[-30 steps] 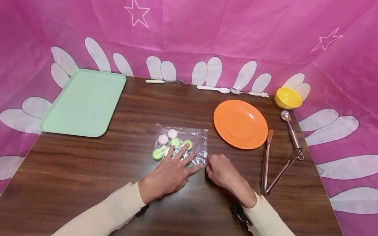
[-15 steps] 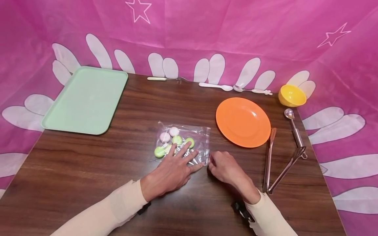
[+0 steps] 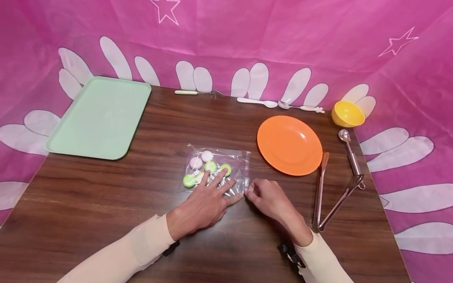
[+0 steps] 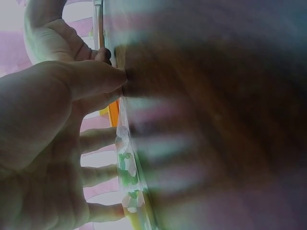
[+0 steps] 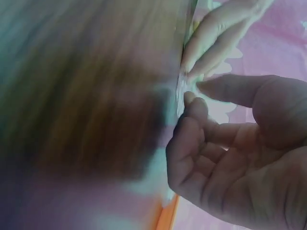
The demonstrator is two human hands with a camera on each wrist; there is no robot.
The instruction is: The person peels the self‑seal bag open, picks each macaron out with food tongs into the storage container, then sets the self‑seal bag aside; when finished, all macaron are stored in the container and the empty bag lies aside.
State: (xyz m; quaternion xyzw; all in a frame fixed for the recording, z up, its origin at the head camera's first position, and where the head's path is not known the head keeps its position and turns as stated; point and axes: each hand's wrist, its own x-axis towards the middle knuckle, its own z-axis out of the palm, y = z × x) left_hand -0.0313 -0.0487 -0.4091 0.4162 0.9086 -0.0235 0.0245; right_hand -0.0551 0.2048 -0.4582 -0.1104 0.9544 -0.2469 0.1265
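Observation:
A clear zip bag (image 3: 236, 163) lies flat on the dark wooden table, its zip strip toward the right. Inside are several pink and green macarons (image 3: 210, 166). My left hand (image 3: 203, 204) rests spread over the bag's near part, fingertips pressing on the plastic and partly covering the macarons. At the bag's near right corner, my right hand (image 3: 270, 198) has its fingers curled, with thumb and index finger pinching at the edge. In the right wrist view the right thumb and index tips stand close together beside the plastic.
A green tray (image 3: 99, 118) lies back left. An orange plate (image 3: 289, 145) sits right of the bag, with tongs (image 3: 319, 196), an ice cream scoop (image 3: 350, 155) and a yellow bowl (image 3: 348, 114) beyond. A fork (image 3: 187, 92) and spoons (image 3: 256, 102) line the back edge.
The right hand's thumb and index finger have opened slightly into a ring at the bag's corner. The left hand stays spread on the bag; the head view has shifted a little.

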